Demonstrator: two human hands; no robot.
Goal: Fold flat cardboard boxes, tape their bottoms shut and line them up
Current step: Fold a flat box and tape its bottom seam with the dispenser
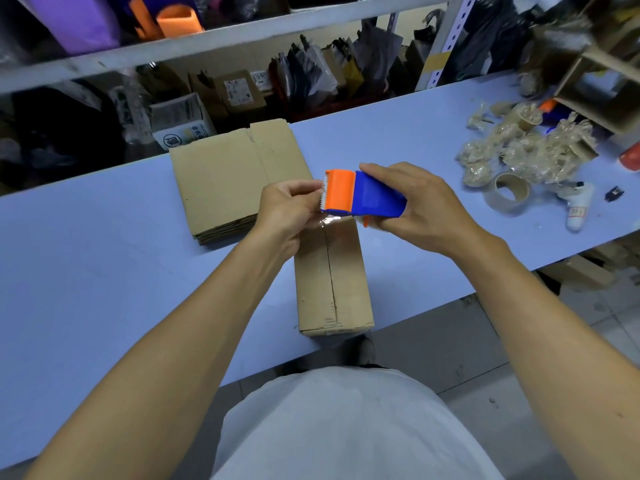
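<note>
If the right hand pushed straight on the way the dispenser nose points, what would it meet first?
Probably the left hand, whose fingers pinch the tape end at the tape dispenser held by the right hand; beyond lies the flat cardboard stack.

Orange, blue and plain brown on a pale blue table

The tape dispenser point(363, 197) is orange at its toothed end and blue behind; beneath it a plain brown folded box point(332, 278), beyond it a brown flat stack point(235, 178), all on the pale blue table point(104, 271).

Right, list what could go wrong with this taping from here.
The left hand pinches clear tape beside the serrated blade of the blue and orange plastic tape dispenser; fingertips could get nicked.

The folded brown cardboard box lies unheld and partly overhangs the pale blue table edge; pressing tape on could shift it.
</note>
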